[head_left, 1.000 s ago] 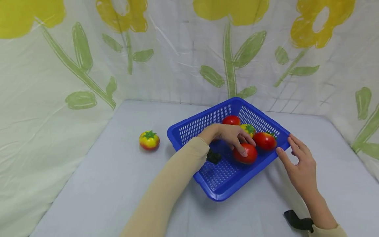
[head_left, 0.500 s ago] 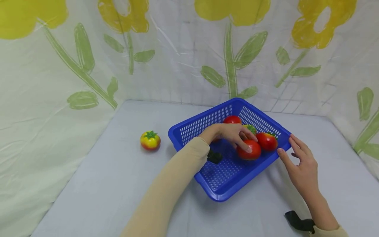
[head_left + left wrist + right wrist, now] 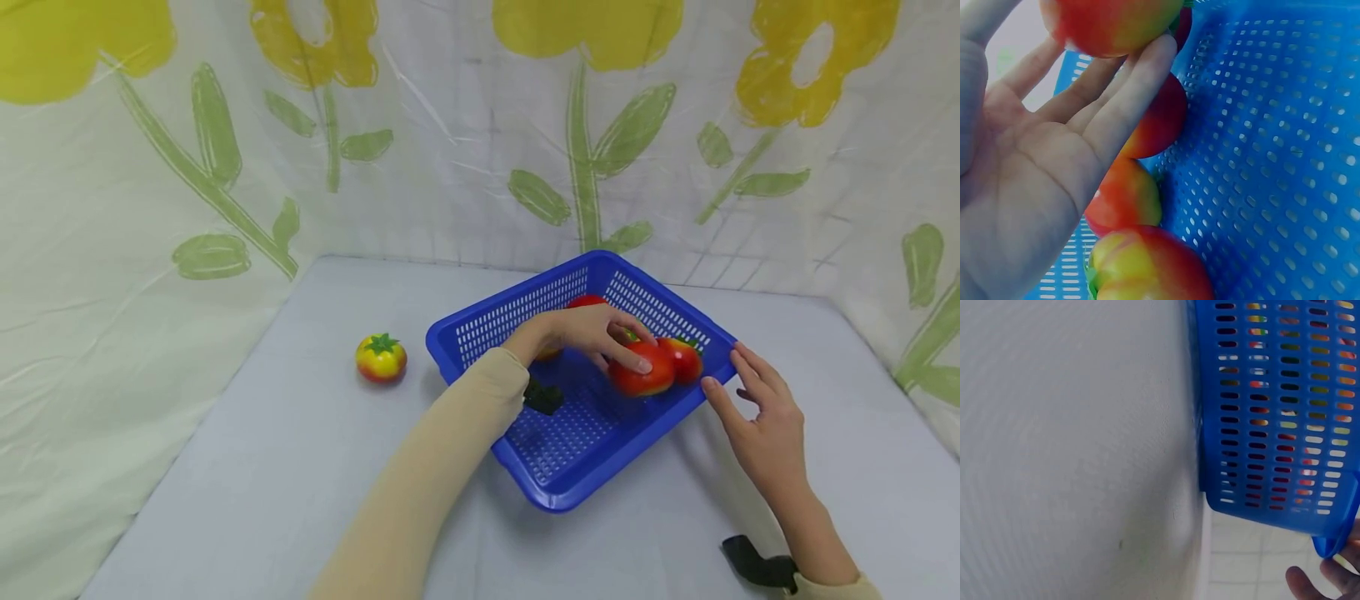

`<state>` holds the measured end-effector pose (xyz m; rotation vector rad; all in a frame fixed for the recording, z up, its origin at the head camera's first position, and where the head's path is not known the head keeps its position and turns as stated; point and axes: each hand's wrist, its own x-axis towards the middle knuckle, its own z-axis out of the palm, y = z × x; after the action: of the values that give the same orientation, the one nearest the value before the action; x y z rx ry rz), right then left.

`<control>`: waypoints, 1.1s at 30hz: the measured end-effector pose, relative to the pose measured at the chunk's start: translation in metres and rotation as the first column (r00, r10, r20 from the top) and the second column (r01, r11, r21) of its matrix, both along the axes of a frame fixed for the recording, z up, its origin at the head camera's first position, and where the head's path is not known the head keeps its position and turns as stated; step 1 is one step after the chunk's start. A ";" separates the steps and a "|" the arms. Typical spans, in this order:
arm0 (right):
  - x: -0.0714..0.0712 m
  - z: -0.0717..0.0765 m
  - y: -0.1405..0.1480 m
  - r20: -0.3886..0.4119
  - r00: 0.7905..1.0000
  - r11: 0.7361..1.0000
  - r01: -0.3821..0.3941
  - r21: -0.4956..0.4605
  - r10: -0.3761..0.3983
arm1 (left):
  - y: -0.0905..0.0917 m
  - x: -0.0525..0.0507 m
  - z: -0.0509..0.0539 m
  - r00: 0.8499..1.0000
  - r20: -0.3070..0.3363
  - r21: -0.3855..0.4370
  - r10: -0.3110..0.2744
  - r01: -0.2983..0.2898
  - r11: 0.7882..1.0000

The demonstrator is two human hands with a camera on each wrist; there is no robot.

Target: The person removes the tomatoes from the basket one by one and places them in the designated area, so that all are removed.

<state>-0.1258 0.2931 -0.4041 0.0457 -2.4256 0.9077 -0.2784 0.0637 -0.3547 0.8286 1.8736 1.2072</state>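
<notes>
In the head view, the left hand (image 3: 596, 332) reaches over the near-left rim of a blue basket (image 3: 600, 475) and holds a red tomato (image 3: 643, 371) by thumb and fingers. Another red tomato (image 3: 684, 362) touches its right side; a red one (image 3: 587, 301) lies farther back. In the left wrist view, the held tomato (image 3: 1110, 25) is at the fingertips, with several others below it along the basket wall (image 3: 1272, 150). The right hand (image 3: 767, 425) rests its fingertips on the basket's right corner, fingers extended. That corner and the fingers (image 3: 1304, 584) show in the right wrist view.
A yellow-red tomato (image 3: 381, 359) with a green leafy top stands on the white table (image 3: 300, 467) left of the basket. Behind the table hangs a flower-printed sheet (image 3: 435, 150). Black straps (image 3: 757, 565) show at both wrists.
The left hand has moved the held tomato right and slightly back, against the tomato at the basket's right side. The right hand and the basket have stayed nearly still.
</notes>
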 end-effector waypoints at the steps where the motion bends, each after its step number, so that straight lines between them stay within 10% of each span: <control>1: 0.000 0.000 0.000 -0.001 1.000 1.000 -0.005 -0.003 0.005 | -0.001 0.000 0.000 1.000 -0.002 0.008 0.004 -0.004 1.000; 23: -0.001 0.002 -0.001 -0.011 1.000 1.000 -0.005 0.005 0.006 | -0.003 -0.003 0.012 0.983 -0.013 0.185 0.183 -0.177 0.967; 33: 0.000 0.001 0.000 -0.016 1.000 1.000 -0.015 0.012 0.015 | -0.007 0.003 0.031 0.973 -0.112 0.188 0.202 -0.178 0.966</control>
<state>-0.1253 0.2927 -0.4035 0.0754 -2.4184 0.8968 -0.2753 0.0563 -0.3242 0.8550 2.0094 1.4883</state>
